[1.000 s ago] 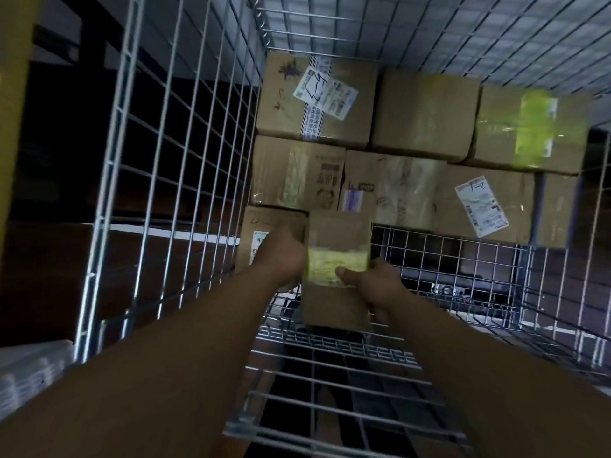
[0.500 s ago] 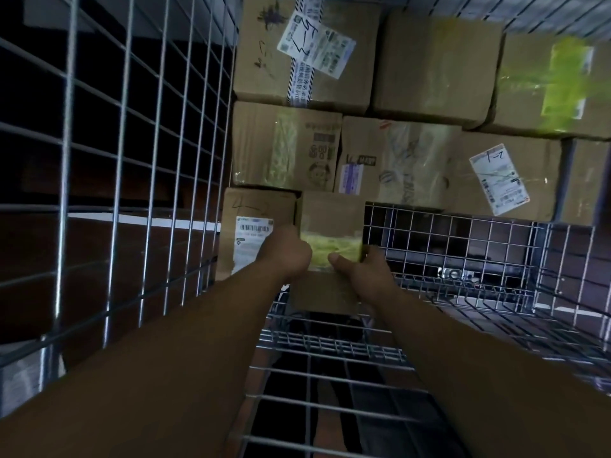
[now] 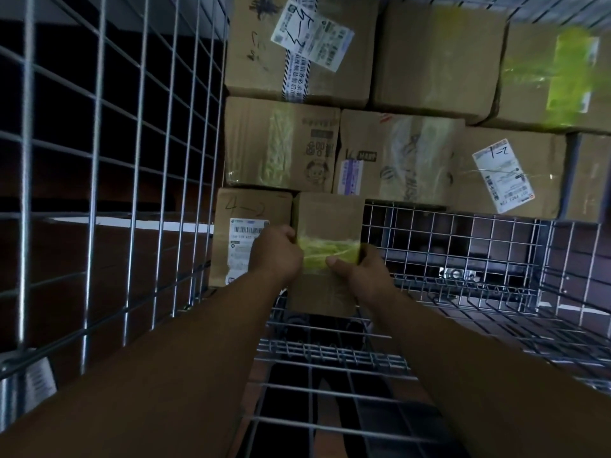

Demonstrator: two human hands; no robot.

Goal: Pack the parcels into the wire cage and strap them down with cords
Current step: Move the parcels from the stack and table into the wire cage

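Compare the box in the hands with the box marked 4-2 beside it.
The held box carries a yellow-green tape band; the 4-2 box shows none. The 4-2 box bears a white barcode label; the held box's face has none. The left hand and right hand grip the held box; the 4-2 box stands by the cage wall. Both are brown cardboard.

One wide-angle view comes from the person's head, facing forward and tilted down into the wire cage [image 3: 139,180]. Both forearms run up from the bottom edge to the left hand [image 3: 276,256] and right hand [image 3: 360,276], which meet on a small parcel [image 3: 325,219] near the middle of the view. The cage's left wall stands close beside the lens. The stacked parcels [image 3: 429,61] at the back fill the top, and the mesh floor [image 3: 330,385] lies below.
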